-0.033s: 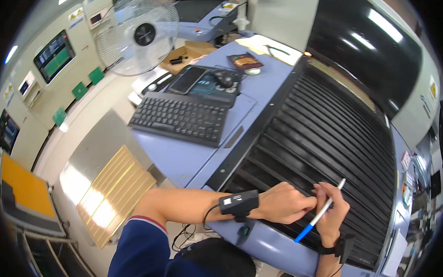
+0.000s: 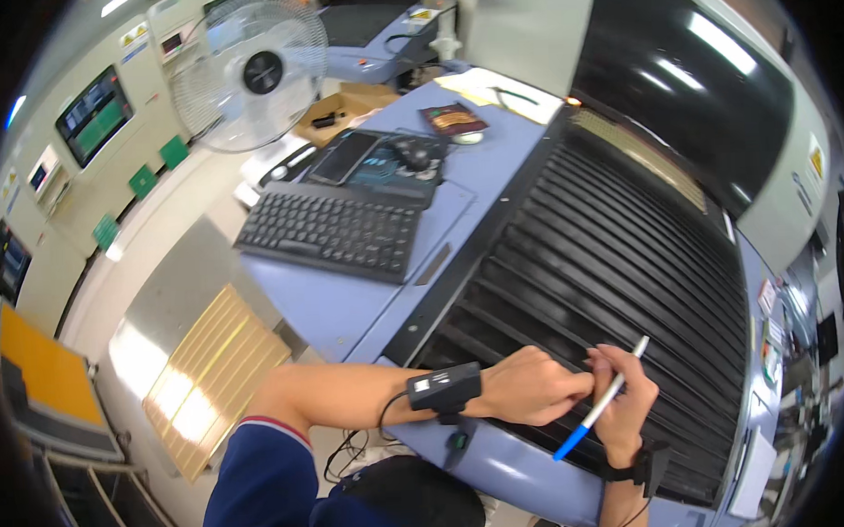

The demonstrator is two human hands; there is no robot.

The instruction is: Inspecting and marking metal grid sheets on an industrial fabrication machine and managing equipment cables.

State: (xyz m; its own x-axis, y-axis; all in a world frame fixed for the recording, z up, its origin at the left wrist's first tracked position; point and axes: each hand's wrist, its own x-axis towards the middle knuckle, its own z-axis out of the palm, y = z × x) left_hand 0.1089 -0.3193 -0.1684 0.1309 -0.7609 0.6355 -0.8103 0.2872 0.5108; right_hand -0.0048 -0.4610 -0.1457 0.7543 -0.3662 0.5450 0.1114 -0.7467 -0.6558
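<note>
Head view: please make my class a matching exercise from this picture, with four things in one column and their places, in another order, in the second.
Column one
1. slim white pen with a blue end
2. black rectangular keyboard
3. round wire-caged fan
4. flat tan panel with lengthwise stripes

Column two
A. upper left of the picture
B. resting on the smooth pale blue desk
C. lower left of the picture
D. held in the person's right hand

Right pairs: 1-D, 2-B, 3-A, 4-C
</note>
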